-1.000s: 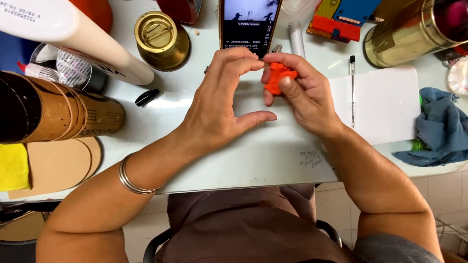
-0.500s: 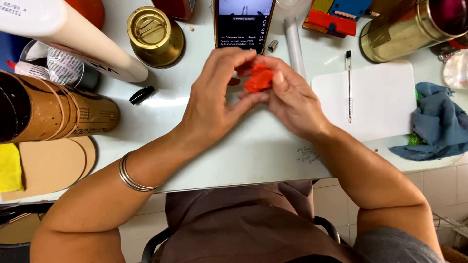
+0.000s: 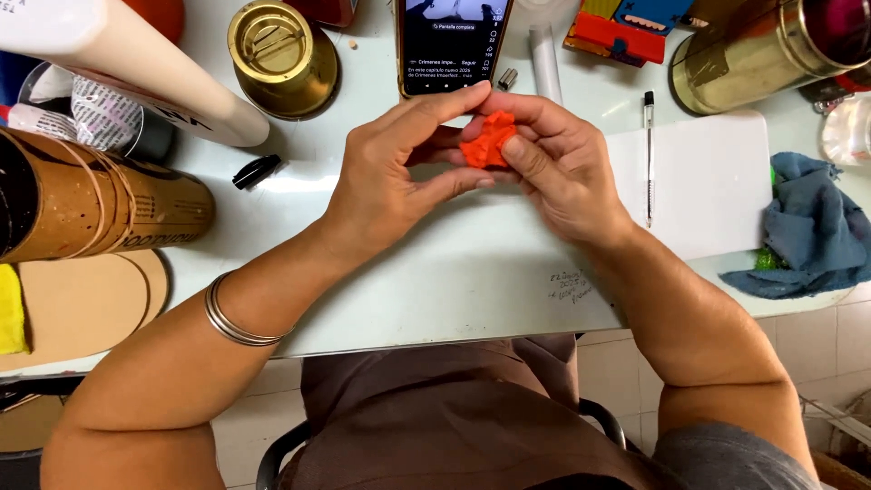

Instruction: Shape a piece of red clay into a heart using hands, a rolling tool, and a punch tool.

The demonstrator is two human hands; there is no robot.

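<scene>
A pale, glossy worktop [image 3: 435, 290] fills the head view, crowded along its far edge. Both hands meet over its middle: the left hand [image 3: 395, 177] and the right hand [image 3: 553, 163] pinch a small, crumpled lump of soft orange material [image 3: 487, 141] between fingertips and thumbs, held just above the surface. A set of thin silver metal bangles [image 3: 238, 318] rings the left wrist. Just beyond the lump lies a black smartphone with a lit screen [image 3: 451, 41]. To the left stand a round brass-coloured tin [image 3: 277, 54] and a brown cardboard tube lying on its side [image 3: 100, 204]. To the right lie a flat white sheet [image 3: 708, 181], a slim pen [image 3: 649, 154] and a rumpled blue cloth [image 3: 812, 236]. Compared with half a second ago, the lump sits a little more exposed between the fingers, and both hands remain closed on it.
</scene>
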